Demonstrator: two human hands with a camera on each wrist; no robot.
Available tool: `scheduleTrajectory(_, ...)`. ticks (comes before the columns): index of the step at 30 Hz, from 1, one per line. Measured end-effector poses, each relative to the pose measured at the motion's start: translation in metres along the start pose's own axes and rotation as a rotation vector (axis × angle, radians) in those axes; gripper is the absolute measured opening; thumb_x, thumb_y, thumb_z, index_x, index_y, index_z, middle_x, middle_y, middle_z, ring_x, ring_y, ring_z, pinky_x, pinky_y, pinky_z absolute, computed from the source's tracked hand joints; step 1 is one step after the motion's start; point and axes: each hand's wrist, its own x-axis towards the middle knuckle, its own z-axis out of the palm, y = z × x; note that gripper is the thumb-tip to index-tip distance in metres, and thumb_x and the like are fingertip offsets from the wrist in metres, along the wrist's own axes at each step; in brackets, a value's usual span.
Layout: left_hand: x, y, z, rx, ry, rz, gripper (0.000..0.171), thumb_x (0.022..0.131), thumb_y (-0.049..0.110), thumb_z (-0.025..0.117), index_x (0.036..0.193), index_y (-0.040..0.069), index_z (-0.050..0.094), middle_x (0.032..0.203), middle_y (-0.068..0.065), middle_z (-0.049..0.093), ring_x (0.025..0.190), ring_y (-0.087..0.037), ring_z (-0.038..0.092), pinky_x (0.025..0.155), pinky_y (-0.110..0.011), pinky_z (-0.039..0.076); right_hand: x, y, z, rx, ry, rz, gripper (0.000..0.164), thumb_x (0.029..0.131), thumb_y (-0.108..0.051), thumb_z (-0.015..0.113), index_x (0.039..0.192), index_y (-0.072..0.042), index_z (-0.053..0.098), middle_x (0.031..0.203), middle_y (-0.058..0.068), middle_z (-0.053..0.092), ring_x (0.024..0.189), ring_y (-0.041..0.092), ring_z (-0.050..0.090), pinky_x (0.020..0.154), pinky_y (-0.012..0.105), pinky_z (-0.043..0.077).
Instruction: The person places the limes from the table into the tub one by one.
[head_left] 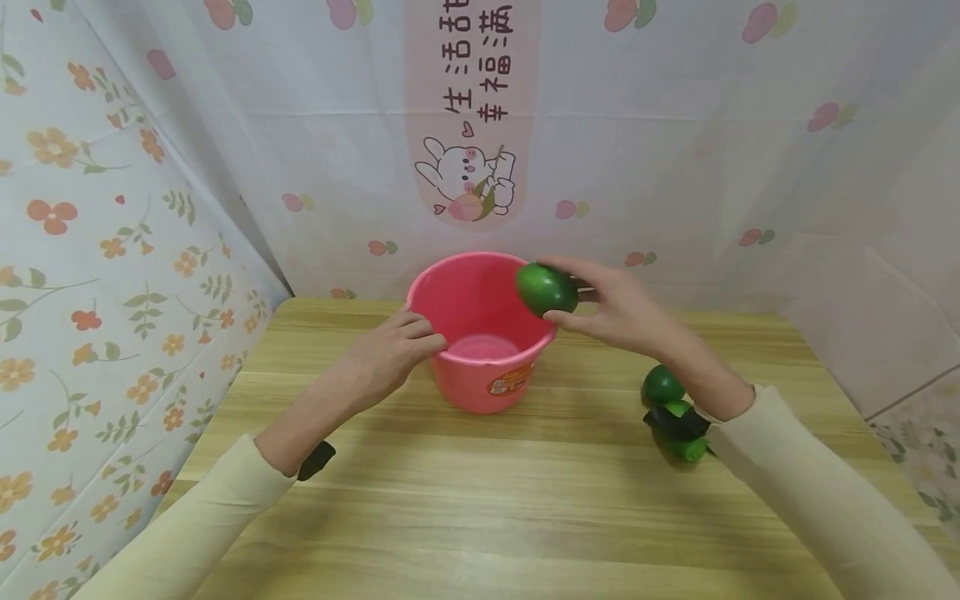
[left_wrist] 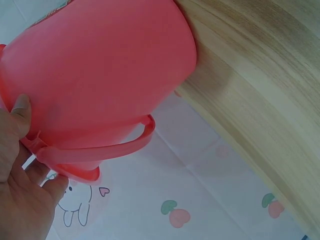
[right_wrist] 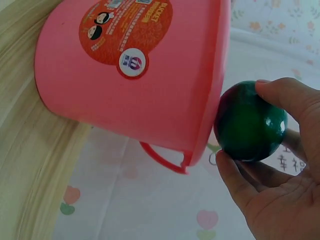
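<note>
A pink plastic bucket [head_left: 485, 379] stands upright on the wooden table, its inner floor bare in the head view. My left hand [head_left: 390, 354] grips the bucket's left rim; in the left wrist view the thumb lies along the outer wall, near the bucket's handle [left_wrist: 100, 151]. Over the right side of the rim, my right hand [head_left: 611, 304] holds a glossy green oval fruit [head_left: 546, 289] between thumb and fingers. The right wrist view shows the same fruit [right_wrist: 250, 122] right at the rim, with fingertips on either side of it.
Several green fruits or vegetables, one dark and round [head_left: 663, 385], lie on the table [head_left: 480, 517] beside the right forearm, which partly hides them. Black devices show under both wrists. Printed curtains [head_left: 675, 167] hang behind the table and to its left.
</note>
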Motion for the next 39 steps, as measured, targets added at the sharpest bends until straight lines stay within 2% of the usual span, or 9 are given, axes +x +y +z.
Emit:
scheduleTrajectory(6, 0.0, 0.0, -0.001, -0.003, 0.011, 0.007, 0.026, 0.085, -0.005, 0.078, 0.101, 0.012, 0.066, 0.1, -0.002, 0.065, 0.101, -0.022, 0.057, 0.11, -0.047, 0.038, 0.011, -0.002, 0.009, 0.011, -0.042, -0.02, 0.073, 0.088, -0.019, 0.083, 0.152, -0.016, 0.048, 0.14, 0.004, 0.055, 0.117, 0.025, 0.059, 0.092, 0.042, 0.055)
scheduleTrajectory(9, 0.0, 0.0, -0.001, -0.006, 0.015, 0.008, 0.027, 0.084, -0.004, 0.079, 0.101, 0.013, 0.067, 0.101, -0.002, 0.065, 0.102, -0.023, 0.057, 0.109, -0.046, 0.04, 0.016, -0.004, 0.013, -0.007, -0.059, -0.024, 0.074, 0.087, -0.02, 0.084, 0.152, -0.016, 0.048, 0.141, 0.004, 0.054, 0.117, 0.025, 0.057, 0.091, 0.041, 0.055)
scheduleTrajectory(12, -0.001, -0.001, 0.0, -0.007, 0.016, 0.006, 0.026, 0.085, -0.003, 0.079, 0.101, 0.013, 0.067, 0.101, -0.002, 0.066, 0.102, -0.023, 0.057, 0.103, -0.042, 0.045, 0.021, -0.006, 0.017, -0.027, -0.082, -0.03, 0.074, 0.087, -0.019, 0.084, 0.152, -0.016, 0.048, 0.142, 0.005, 0.054, 0.119, 0.026, 0.056, 0.09, 0.042, 0.055)
scheduleTrajectory(20, -0.001, -0.001, 0.0, -0.001, 0.003, -0.002, 0.027, 0.085, -0.003, 0.079, 0.101, 0.014, 0.067, 0.101, -0.001, 0.064, 0.103, -0.021, 0.055, 0.091, -0.034, 0.051, 0.033, -0.008, 0.03, -0.086, -0.134, -0.025, 0.073, 0.086, -0.02, 0.084, 0.15, -0.02, 0.049, 0.139, 0.004, 0.054, 0.12, 0.024, 0.051, 0.086, 0.039, 0.056)
scheduleTrajectory(31, -0.001, 0.0, 0.0, -0.016, -0.025, -0.026, 0.034, 0.083, -0.001, 0.082, 0.109, 0.016, 0.068, 0.108, -0.001, 0.066, 0.108, -0.021, 0.054, 0.094, -0.035, 0.052, 0.043, -0.008, 0.04, -0.097, -0.171, -0.033, 0.072, 0.086, -0.021, 0.084, 0.15, -0.019, 0.049, 0.139, 0.005, 0.053, 0.122, 0.025, 0.05, 0.087, 0.04, 0.056)
scheduleTrajectory(35, -0.001, 0.001, -0.001, -0.019, -0.02, -0.022, 0.033, 0.084, -0.002, 0.081, 0.109, 0.016, 0.069, 0.109, -0.001, 0.066, 0.109, -0.021, 0.054, 0.095, -0.035, 0.051, 0.043, -0.008, 0.041, -0.094, -0.183, -0.02, 0.074, 0.086, -0.019, 0.084, 0.15, -0.016, 0.049, 0.138, 0.009, 0.055, 0.12, 0.028, 0.055, 0.086, 0.041, 0.057)
scheduleTrajectory(39, -0.001, 0.0, 0.0, -0.011, 0.002, -0.001, 0.03, 0.084, -0.003, 0.08, 0.105, 0.014, 0.068, 0.105, -0.002, 0.066, 0.106, -0.022, 0.056, 0.103, -0.041, 0.046, 0.043, -0.007, 0.04, -0.07, -0.185, 0.005, 0.074, 0.087, -0.018, 0.083, 0.15, -0.013, 0.047, 0.137, 0.011, 0.057, 0.118, 0.028, 0.059, 0.085, 0.041, 0.057)
